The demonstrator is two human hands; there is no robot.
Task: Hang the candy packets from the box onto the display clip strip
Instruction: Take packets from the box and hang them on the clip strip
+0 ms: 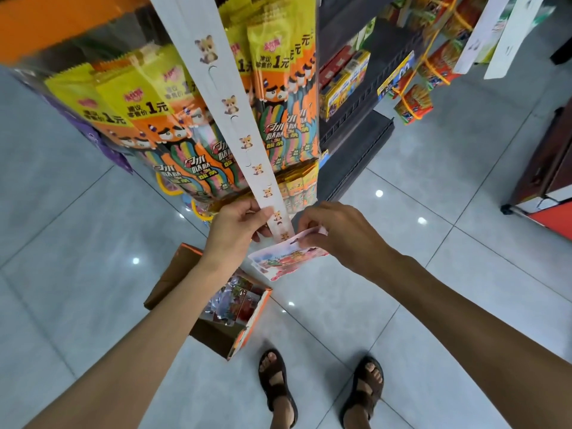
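Note:
A long white clip strip [229, 109] printed with small fox pictures hangs down the middle of the view. My left hand [236, 229] pinches its lower end. My right hand [337, 233] grips the top edge of a pink and white candy packet [286, 258], held against the bottom of the strip. Below on the floor stands an open orange and brown cardboard box [247, 329] with several shiny packets [230, 300] inside.
Yellow and orange candy packets [272, 97] hang behind the strip. A dark shelf unit [356, 131] with boxed goods stands to the right, a red cabinet [544, 193] further right. My sandalled feet [322, 391] stand on the grey tiled floor.

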